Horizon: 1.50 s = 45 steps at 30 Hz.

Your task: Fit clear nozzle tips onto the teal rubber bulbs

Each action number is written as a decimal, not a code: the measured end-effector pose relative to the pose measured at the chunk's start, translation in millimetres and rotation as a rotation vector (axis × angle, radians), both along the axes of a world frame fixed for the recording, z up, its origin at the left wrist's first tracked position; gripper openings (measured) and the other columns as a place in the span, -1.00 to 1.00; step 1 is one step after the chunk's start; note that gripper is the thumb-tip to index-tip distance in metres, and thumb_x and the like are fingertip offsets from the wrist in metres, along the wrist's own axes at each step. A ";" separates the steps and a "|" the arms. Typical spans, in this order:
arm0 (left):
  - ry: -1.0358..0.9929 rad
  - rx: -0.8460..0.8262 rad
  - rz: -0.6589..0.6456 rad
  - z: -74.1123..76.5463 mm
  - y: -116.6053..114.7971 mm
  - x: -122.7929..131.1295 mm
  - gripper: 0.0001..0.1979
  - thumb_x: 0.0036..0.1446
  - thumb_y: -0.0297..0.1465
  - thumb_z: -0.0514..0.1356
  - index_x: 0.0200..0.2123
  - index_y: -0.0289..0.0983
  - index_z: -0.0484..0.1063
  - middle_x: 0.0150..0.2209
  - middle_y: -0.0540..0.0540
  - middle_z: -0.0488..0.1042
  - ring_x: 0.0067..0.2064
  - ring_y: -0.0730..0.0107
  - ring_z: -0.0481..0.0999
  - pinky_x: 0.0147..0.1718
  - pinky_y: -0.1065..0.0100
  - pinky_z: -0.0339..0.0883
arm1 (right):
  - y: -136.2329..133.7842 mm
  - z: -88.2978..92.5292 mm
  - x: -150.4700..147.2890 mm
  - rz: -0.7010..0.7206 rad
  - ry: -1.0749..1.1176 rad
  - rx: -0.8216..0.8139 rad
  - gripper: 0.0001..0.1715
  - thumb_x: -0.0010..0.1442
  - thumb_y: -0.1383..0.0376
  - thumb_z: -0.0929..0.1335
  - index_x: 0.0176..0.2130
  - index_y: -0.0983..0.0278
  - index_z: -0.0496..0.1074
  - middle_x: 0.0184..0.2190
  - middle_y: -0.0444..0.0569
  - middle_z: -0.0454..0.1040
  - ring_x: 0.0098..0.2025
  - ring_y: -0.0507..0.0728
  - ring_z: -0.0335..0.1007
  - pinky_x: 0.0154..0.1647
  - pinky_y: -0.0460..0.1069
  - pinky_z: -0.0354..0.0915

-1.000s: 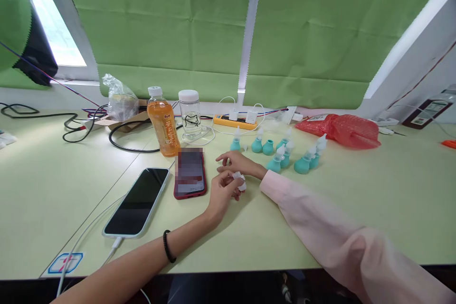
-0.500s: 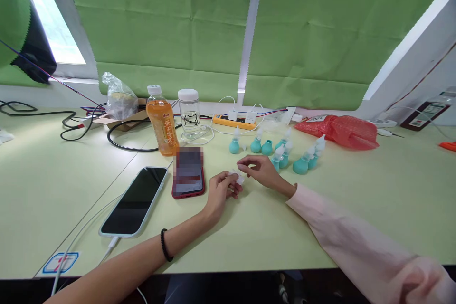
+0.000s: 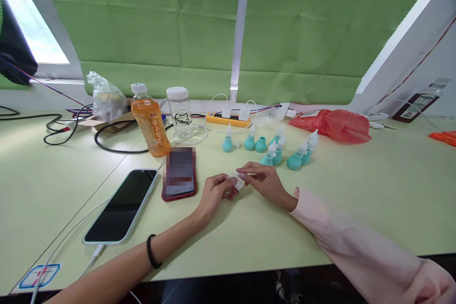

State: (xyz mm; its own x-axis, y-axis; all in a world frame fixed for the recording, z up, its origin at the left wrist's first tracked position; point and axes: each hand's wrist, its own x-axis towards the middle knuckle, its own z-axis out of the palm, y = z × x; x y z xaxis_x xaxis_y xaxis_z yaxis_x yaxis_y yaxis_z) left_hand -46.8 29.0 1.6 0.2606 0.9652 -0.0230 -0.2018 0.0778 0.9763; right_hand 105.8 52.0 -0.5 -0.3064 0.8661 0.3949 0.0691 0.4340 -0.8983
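Just right of the red-cased phone, the left hand has a little whitish piece pinched, right at its fingertips. Farther right of the phone, the right hand has fingertips on the piece's right side, can't tell if they're actually gripping.

small translucent-white plastic piece | outline partly hidden | pinched by left fingers | right fingers gripping its 1 o'clock edge

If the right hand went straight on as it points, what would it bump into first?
Probably the small translucent piece in the left hand; the right hand has its fingertips right by it, though contact is unclear.
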 end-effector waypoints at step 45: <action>-0.084 0.110 -0.120 5.6 -2.8 1.3 -0.79 -0.06 -0.35 0.18 -0.37 -0.37 0.42 -0.38 -0.14 0.42 -0.33 0.36 0.39 -0.30 0.34 0.29 | -9.0 5.1 -3.6 0.179 0.377 -0.587 -0.77 -0.03 0.24 0.34 -0.31 0.29 0.43 -0.34 -0.03 0.39 -0.32 0.04 0.31 -0.26 0.01 0.28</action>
